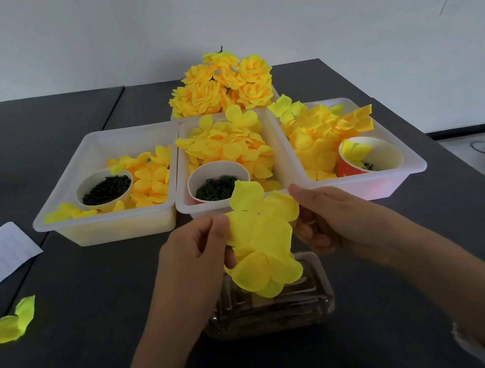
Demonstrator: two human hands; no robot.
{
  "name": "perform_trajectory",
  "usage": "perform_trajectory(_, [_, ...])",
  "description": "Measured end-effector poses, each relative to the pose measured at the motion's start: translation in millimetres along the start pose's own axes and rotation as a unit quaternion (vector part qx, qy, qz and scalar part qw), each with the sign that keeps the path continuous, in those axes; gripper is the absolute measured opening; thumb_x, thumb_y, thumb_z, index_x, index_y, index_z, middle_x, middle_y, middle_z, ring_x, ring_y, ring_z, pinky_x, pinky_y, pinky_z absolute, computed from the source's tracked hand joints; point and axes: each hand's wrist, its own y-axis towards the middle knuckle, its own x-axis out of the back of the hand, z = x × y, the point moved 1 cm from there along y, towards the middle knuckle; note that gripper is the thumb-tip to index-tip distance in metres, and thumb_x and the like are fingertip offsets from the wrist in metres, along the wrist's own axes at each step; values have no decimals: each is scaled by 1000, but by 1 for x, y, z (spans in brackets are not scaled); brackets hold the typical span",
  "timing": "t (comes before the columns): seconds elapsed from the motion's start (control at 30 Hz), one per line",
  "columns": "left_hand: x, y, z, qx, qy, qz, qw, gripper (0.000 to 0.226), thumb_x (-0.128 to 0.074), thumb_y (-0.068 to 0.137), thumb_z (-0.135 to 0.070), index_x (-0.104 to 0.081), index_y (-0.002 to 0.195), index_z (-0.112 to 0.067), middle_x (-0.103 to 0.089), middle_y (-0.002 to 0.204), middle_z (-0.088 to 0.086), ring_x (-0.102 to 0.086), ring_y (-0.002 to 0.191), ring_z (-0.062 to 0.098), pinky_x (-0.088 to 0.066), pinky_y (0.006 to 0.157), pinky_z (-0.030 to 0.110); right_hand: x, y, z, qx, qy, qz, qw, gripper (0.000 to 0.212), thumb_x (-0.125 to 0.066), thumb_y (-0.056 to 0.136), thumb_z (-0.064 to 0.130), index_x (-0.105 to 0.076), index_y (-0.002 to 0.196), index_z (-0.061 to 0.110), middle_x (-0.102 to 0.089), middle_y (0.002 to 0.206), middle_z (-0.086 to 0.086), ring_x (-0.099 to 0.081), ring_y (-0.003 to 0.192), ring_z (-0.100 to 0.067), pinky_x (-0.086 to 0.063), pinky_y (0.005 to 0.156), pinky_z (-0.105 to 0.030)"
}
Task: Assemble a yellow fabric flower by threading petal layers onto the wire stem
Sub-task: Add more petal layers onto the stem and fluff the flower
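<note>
The main risk, as I judge it, is that the thin yellow petal layers (261, 237) slip apart or crease, since they are soft fabric held only at their edges, and the small centre hole could drift off line before any stem goes through; no wire stem shows plainly here. A dropped layer would land on the clear container (270, 304) below or on the dark surface (99, 328). The left hand (196, 252) pinches the layers' left edge between thumb and fingertips, its wrist angled up from below. The right hand (324, 219) curls round their right side, thumb on top. The layers hang in mid-air between both hands, just in front of the middle tray (189, 210).
</note>
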Motion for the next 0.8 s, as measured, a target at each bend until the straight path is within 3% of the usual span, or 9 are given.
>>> perform_trajectory(0.2, [-4, 4, 1, -18, 22, -35, 999, 40, -49, 98, -33, -59, 60, -26, -59, 52, -9, -51, 46, 2, -39, 46, 13, 3, 0, -3, 13, 13, -23, 1000, 38, -47, 93, 42, -54, 70, 12, -42, 58, -1, -35, 47, -11, -32, 45, -19])
perform_trajectory(0.43, [-5, 4, 3, -18, 30, -33, 999, 35, -51, 95, -36, -65, 66, -21, -58, 53, -8, -51, 49, 1, -45, 53, 28, 3, -3, -10, 13, -46, -54, 997, 39, -47, 98, 33, -57, 64, 17, -42, 57, 1, -35, 47, -11, -32, 45, -18])
perform_trajectory(0.57, [-3, 4, 5, -22, 43, -33, 998, 33, -50, 92, -42, -65, 68, -26, -60, 55, -9, -52, 49, 1, -43, 48, 19, 2, -4, -13, 10, -48, -53, 997, 38, -47, 98, 31, -58, 64, 17, -42, 55, 1, -35, 46, -10, -32, 44, -18])
perform_trajectory(0.7, [-3, 5, 13, -6, 114, -33, 993, 38, -46, 90, -51, -65, 72, -23, -63, 61, -3, -60, 60, 11, -55, 62, 44, 1, -6, -18, 7, -87, -56, 995, 35, -48, 98, 30, -59, 72, 9, -45, 53, 2, -37, 46, -8, -33, 44, -17])
perform_trajectory(0.8, [-4, 4, 16, -4, 182, -32, 983, 39, -44, 88, -56, -60, 68, -26, -61, 61, -5, -59, 63, 11, -54, 64, 43, -1, -7, -26, -4, -117, -57, 992, 35, -50, 98, 29, -59, 69, 12, -48, 50, 9, -40, 45, -4, -35, 46, -14])
